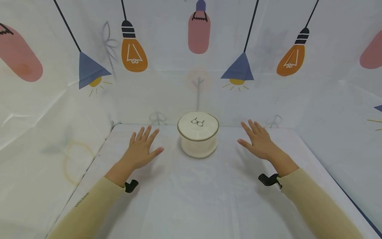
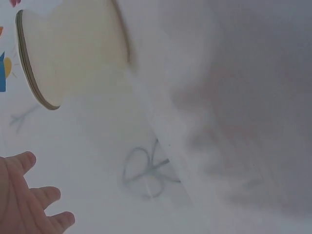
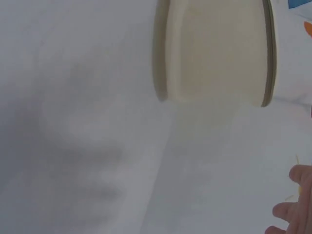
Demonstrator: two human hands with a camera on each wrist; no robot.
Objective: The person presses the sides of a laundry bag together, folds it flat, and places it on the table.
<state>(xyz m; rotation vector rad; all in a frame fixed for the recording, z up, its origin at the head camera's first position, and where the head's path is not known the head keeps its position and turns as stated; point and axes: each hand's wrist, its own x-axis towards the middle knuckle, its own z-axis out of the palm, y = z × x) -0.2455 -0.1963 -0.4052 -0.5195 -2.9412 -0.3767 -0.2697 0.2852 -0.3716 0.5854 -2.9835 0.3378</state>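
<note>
A cream spool-shaped object [image 1: 199, 146] stands upright near the back of the white table, its wide round top edged in olive and printed with a pair of glasses. My left hand [image 1: 141, 149] is held to its left with fingers straight and spread. On the other side, my right hand [image 1: 259, 141] is spread the same way. Both hands are apart from the object and hold nothing. In the left wrist view the cream object [image 2: 87, 44] shows at the top, above the fingers; the right wrist view shows its side [image 3: 219, 53] too.
White sheeting [image 1: 167, 89] printed with lamps, bulbs and pink shapes rises behind and beside the table [image 1: 191, 205]. Each wrist carries a small black camera mount [image 1: 131, 186] below the beige sleeve [image 1: 89, 205]. Hand shadows fall on the tabletop.
</note>
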